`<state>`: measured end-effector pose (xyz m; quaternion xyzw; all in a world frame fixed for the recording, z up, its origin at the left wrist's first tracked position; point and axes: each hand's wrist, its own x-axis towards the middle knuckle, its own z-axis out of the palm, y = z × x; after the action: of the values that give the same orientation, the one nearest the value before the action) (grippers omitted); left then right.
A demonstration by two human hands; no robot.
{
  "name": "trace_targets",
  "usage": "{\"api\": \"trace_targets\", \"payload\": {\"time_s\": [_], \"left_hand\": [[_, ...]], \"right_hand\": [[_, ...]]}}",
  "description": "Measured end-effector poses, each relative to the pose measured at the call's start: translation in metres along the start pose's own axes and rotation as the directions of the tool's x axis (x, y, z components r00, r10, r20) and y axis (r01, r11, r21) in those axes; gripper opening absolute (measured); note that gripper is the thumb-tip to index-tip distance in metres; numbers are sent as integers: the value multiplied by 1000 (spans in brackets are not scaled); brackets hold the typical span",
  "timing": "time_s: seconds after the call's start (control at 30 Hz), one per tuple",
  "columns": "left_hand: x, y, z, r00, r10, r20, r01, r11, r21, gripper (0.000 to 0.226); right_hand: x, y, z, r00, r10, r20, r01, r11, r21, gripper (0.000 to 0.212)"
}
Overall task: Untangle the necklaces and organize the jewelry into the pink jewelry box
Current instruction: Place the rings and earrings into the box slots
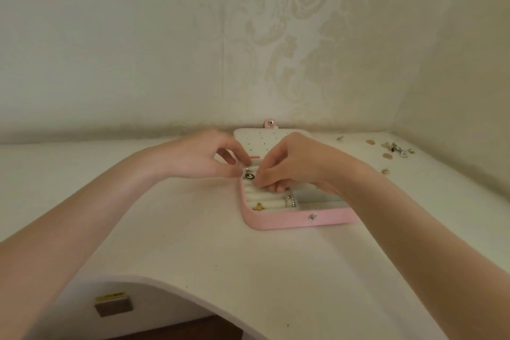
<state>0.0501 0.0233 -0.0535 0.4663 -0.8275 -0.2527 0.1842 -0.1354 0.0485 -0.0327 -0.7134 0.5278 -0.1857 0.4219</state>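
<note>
Cream matte surface (209,251) carries an open pink velvety jewelry box (292,222) near its back edge. Both hands meet over its ribbed ring rolls: left hand (201,157) and right hand (292,165), each grip pinched together at a round black charm (249,176). Small loose jewelry pieces (397,148) scatter at the far right corner.

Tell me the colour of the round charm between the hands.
Black with a pale mark, on the round charm in the head view.

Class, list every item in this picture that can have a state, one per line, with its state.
pink jewelry box: open, lid laid back
left hand: fingertips pinched at the black charm
right hand: fingers curled over the ring rolls
yellow charm: stowed in the box
loose jewelry: still on the table
</note>
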Motion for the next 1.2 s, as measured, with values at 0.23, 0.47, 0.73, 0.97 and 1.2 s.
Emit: {"api": "trace_targets", "payload": {"time_s": [0.23, 0.47, 0.73, 0.97, 1.2], "left_hand": [[1, 0, 1, 1000, -24, 1, 24, 999, -28, 21], [3, 2, -1, 999, -31, 14, 31, 999, 17, 22], [3, 3, -2, 998, -49, 29, 49, 999, 9, 24], [3, 3, -2, 998, -55, 25, 55, 998, 2, 22], [5, 3, -3, 998, -51, 32, 51, 998, 22, 21]], "right_hand": [[4, -5, 13, 995, -8, -102, -16, 972, -233, 10], [6, -4, 14, 991, 2, -137, -36, 968, -248, 23], [9, 1, 27, 972, -121, -203, 30, 914, -405, 11], [5, 2, 18, 982, -111, -150, 45, 921, -386, 8], [7, 4, 19, 980, -136, -145, 72, 923, -378, 13]]}}
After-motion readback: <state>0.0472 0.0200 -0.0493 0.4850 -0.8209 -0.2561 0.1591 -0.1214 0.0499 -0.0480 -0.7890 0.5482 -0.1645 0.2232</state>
